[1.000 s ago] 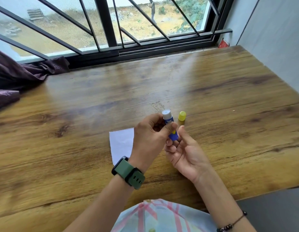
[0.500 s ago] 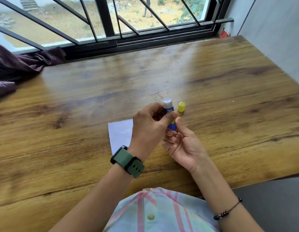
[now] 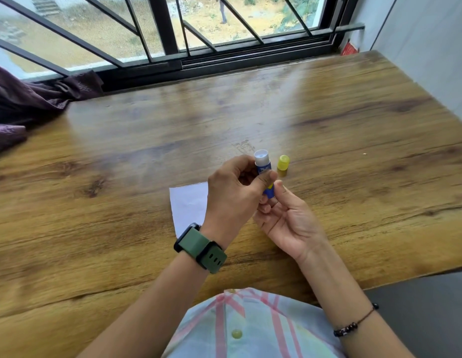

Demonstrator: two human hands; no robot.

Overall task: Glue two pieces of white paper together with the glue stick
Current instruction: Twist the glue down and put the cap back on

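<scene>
Broadly, a wooden table (image 3: 328, 130) fills most of the view, running up to a barred window (image 3: 162, 29) at its far edge, and a dark purple cloth (image 3: 31, 99) is bunched on the table's far left corner under that window. Nearer the table's front edge the person's striped shirt (image 3: 250, 326) shows at the bottom. Over the middle of the table both hands meet around a glue stick (image 3: 263, 167). The left hand (image 3: 232, 197), with a green watch (image 3: 200, 248) on its wrist, has thumb and fingers curled and clamped on the upper blue part of the stick, which stands roughly upright with its open white top pointing up. The right hand (image 3: 289, 223), palm up and wearing a beaded bracelet (image 3: 354, 324), pinches the stick's lower end between thumb and fingertips. A piece of white paper (image 3: 190, 205) lies flat on the table just left of the hands, partly hidden behind the left hand; whether it is one sheet or two I cannot tell. A small yellow cap (image 3: 283, 165) stands on the table just right of the stick's top, apart from it.
</scene>
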